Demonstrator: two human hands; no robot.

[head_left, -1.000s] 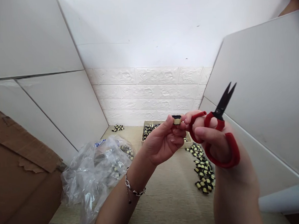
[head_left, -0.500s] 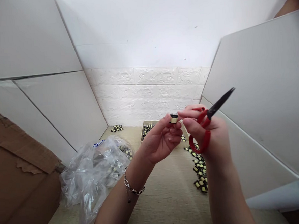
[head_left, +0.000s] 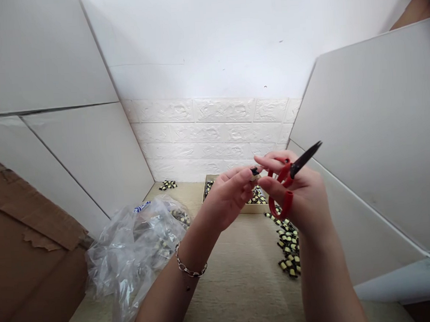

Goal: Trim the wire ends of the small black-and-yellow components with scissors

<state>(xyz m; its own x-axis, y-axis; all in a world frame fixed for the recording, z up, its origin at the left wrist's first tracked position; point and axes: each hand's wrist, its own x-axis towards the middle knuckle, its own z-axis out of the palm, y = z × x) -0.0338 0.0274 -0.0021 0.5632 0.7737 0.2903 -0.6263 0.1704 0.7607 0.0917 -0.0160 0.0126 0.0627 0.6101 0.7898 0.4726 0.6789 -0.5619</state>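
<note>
Above the table (head_left: 244,276), by the near side of the shallow box (head_left: 254,209), the small black-and-yellow component (head_left: 254,172) sits pinched between thumb and fingers of the left hand (head_left: 230,196). Right hand (head_left: 299,192): fingers grasp red-handled scissors (head_left: 305,159), blades nearly together, pointing up and rightward; fingertips beside the component, contact unclear. Similar parts (head_left: 288,244) lie loose below the right hand. Clear plastic bag (head_left: 129,253) at left.

plastic bag (head_left: 129,253) left, box (head_left: 255,208) behind left hand (head_left: 227,199), component pile (head_left: 288,246) right
</note>
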